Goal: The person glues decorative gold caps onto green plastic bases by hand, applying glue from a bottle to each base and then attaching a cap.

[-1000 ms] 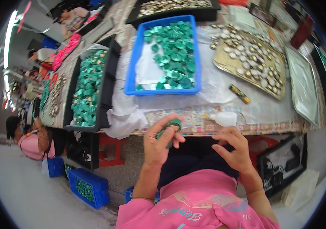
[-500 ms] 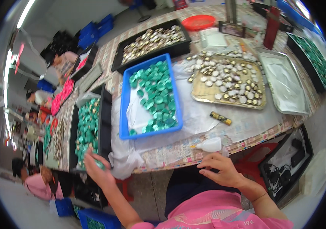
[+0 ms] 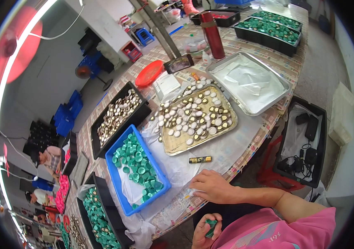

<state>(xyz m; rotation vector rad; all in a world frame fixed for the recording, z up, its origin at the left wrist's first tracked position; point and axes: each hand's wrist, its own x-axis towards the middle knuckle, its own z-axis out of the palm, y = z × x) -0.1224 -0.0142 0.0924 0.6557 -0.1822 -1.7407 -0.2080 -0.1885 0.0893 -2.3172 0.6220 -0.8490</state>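
My left hand (image 3: 206, 234) is low in front of my body, its fingers closed round a small green cap (image 3: 211, 224). At the table's front edge my right hand (image 3: 212, 186) curls over a white plastic squeeze bottle, which it almost wholly covers. Just beyond that hand lies a short black-and-gold tube (image 3: 200, 159). A blue tray (image 3: 161, 193) to the left holds many loose green caps (image 3: 137, 164). Past the tube sits a gold-coloured tray (image 3: 173, 150) strewn with round white-and-gold pieces (image 3: 195, 118), some spilling over its far side.
A black bin (image 3: 98, 147) of similar pieces and another black bin (image 3: 112, 216) of green caps stand left. A silver tray (image 3: 256, 110), red flask (image 3: 213, 35), phone (image 3: 179, 63) and red plate (image 3: 149, 73) are farther back. Right, below the table, a black crate (image 3: 299, 176) holds cables.
My view has swung to the right. My left hand has left the bin of green caps and come toward my body with a cap. My right hand has reached onto the white squeeze bottle.
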